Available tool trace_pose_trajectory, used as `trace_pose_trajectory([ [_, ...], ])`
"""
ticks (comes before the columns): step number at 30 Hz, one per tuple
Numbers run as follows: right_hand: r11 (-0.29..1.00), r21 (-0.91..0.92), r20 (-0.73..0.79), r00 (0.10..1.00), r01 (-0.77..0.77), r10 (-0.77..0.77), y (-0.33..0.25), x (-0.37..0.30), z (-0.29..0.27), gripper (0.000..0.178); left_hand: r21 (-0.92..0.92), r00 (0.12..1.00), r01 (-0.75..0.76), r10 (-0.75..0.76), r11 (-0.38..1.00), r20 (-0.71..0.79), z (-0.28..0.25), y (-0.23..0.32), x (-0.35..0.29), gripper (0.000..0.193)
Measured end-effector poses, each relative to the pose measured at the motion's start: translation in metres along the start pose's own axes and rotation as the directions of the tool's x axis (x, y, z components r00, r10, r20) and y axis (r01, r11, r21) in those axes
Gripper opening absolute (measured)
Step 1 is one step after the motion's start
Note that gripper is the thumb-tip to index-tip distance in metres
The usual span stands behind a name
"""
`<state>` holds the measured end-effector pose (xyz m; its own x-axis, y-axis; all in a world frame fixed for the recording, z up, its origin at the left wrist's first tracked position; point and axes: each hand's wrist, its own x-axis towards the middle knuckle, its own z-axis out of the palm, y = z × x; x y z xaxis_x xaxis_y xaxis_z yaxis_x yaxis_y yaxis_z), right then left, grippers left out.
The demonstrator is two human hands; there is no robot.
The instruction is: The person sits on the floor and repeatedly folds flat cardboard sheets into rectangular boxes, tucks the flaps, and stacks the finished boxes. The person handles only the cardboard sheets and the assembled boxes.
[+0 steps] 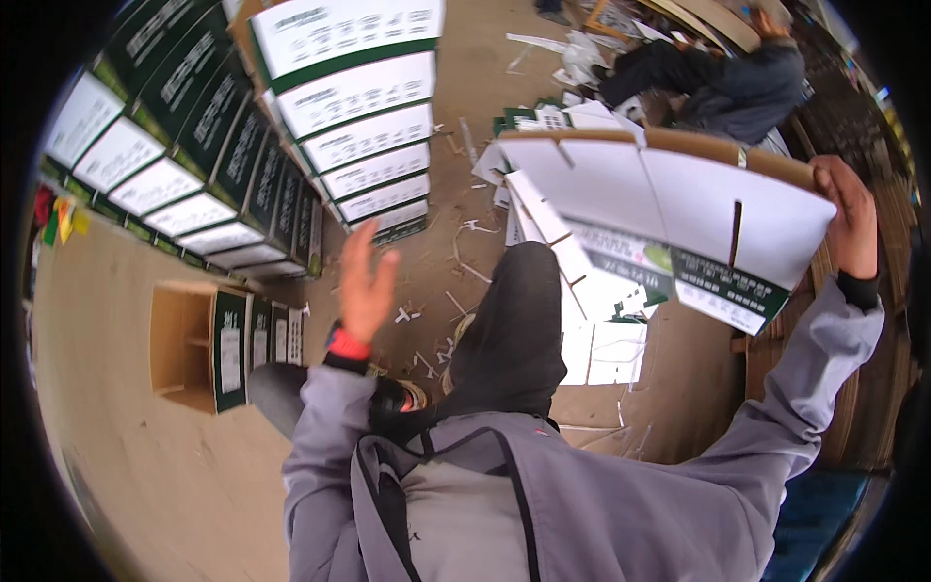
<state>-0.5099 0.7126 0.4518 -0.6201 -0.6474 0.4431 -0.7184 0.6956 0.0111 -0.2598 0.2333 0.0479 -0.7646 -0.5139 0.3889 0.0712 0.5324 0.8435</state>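
My right hand (848, 215) grips the upper right corner of a large cardboard sheet (669, 199), white with green printed edges and dark slots. The sheet is held up at a slant, its brown edge along the top. My left hand (367, 281), with a red band at the wrist, is raised over my lap with its fingers apart, and nothing is in it. Beneath the held sheet, more flat white and green cardboard pieces (603, 351) lie on the floor, partly hidden by it.
Tall stacks of green and white cartons (364, 121) stand ahead and to the left (160, 184). An open brown-sided carton (184, 344) lies left of my knee. Paper scraps (427, 364) litter the floor. Another person (742, 87) sits at the far right, beside stacked cardboard (829, 388).
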Motion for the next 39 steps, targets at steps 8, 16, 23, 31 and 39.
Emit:
trace_pose_trajectory([
  [8, 0.911, 0.069, 0.004, 0.913, 0.406, -0.407, -0.113, 0.043, 0.028, 0.016, -0.803, 0.865, 0.296, -0.502, 0.516, -0.003, 0.062, -0.033, 0.021, 0.088],
  [16, 0.754, 0.465, -0.080, 0.870, 0.464, -0.486, -0.160, 0.087, 0.090, 0.016, -0.852, 0.763, 0.077, -0.580, 0.519, -0.285, -0.082, -0.011, 0.025, 0.088],
  [23, 0.657, 0.535, 0.047, 0.758, 0.530, -0.650, -0.201, 0.104, 0.212, 0.009, -0.693, 0.595, 0.239, -0.666, 0.680, -0.449, -0.174, -0.013, 0.001, 0.077],
  [31, 0.668, 0.609, 0.234, 0.708, 0.428, -0.666, -0.233, 0.044, 0.465, 0.029, 0.097, 0.736, 0.333, -0.194, 0.938, -0.649, -0.116, -0.112, -0.034, 0.060],
  [39, 0.674, 0.734, 0.532, 0.545, 0.085, -0.648, -0.228, 0.036, 0.495, 0.056, -0.309, 0.629, 0.449, -0.543, 0.838, -0.557, -0.166, -0.175, -0.082, 0.079],
])
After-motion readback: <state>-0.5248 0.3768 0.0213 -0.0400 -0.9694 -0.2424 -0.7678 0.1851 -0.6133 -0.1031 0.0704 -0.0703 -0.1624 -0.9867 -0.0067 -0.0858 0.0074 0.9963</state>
